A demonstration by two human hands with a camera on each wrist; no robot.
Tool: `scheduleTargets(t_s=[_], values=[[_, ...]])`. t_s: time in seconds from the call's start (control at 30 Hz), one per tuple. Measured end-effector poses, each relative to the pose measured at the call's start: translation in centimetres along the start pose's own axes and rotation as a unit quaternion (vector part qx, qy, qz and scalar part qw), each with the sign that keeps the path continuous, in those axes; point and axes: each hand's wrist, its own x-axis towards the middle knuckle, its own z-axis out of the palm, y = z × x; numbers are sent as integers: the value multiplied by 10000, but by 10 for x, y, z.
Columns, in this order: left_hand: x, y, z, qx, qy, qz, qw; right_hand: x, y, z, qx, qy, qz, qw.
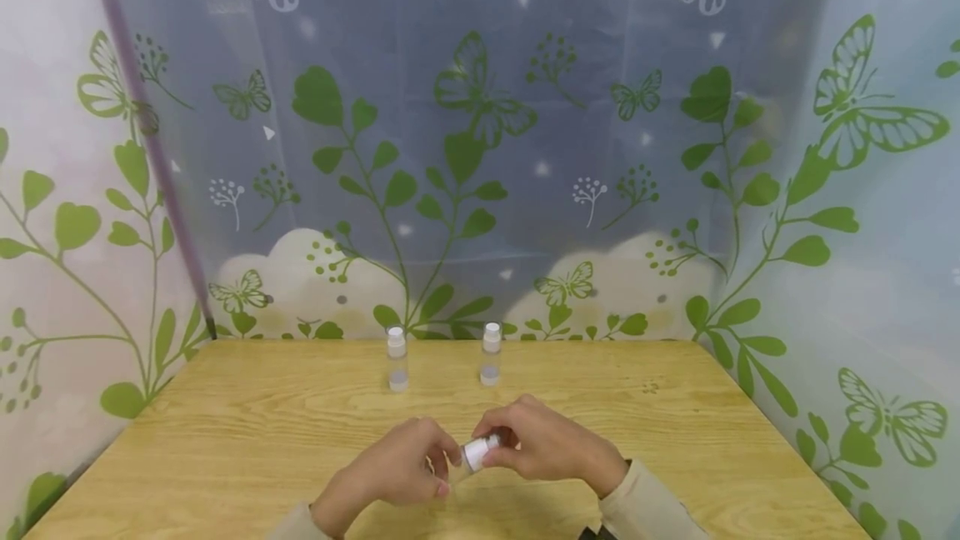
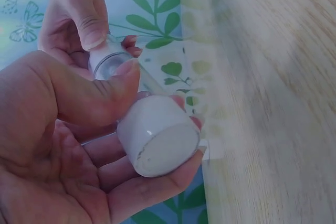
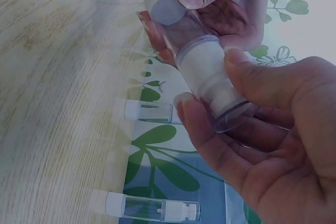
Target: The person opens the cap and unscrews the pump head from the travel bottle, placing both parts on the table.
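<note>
Both hands hold one small clear pump bottle (image 1: 476, 452) tilted between them, close over the near part of the table. My left hand (image 1: 405, 463) grips its lower end; the white base (image 2: 160, 135) lies between thumb and fingers in the left wrist view. At the other end my right hand (image 1: 543, 444) pinches the top with thumb and fingers. In the right wrist view a white collar and pump (image 3: 202, 69) show there, with clear plastic around the pump. The transparent body between the two hands is partly covered by fingers.
Two similar clear bottles with white tops and bases, a left one (image 1: 397, 361) and a right one (image 1: 491, 357), stand upright toward the back of the wooden table (image 1: 262, 423). A printed curtain (image 1: 570, 215) with leaves and butterflies hangs behind the back edge and along both sides.
</note>
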Motion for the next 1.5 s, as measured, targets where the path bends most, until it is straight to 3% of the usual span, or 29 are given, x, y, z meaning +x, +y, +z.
scheduleTargets(t_s=[0.2,0.63,1.0,1.2,1.4,1.5], values=[[-1,-3,-8,-349,-53,223,9991,1,-4,0,102,282,68,9995],[-2,-7,-17,-941,-424,264,9943,3,-6,3,129,528,-19,9985],[-6,-1,-24,-841,-540,136,9949,5,-3,5,100,572,-367,9976],[-7,-2,-27,-1024,-731,156,9919,5,-4,7,-1,704,-565,9959],[-8,-5,-32,-1121,-909,324,9890,6,-2,7,-153,908,-908,9916],[-12,-9,-36,-1070,-855,211,9903,3,3,1,-287,1170,-965,9880]])
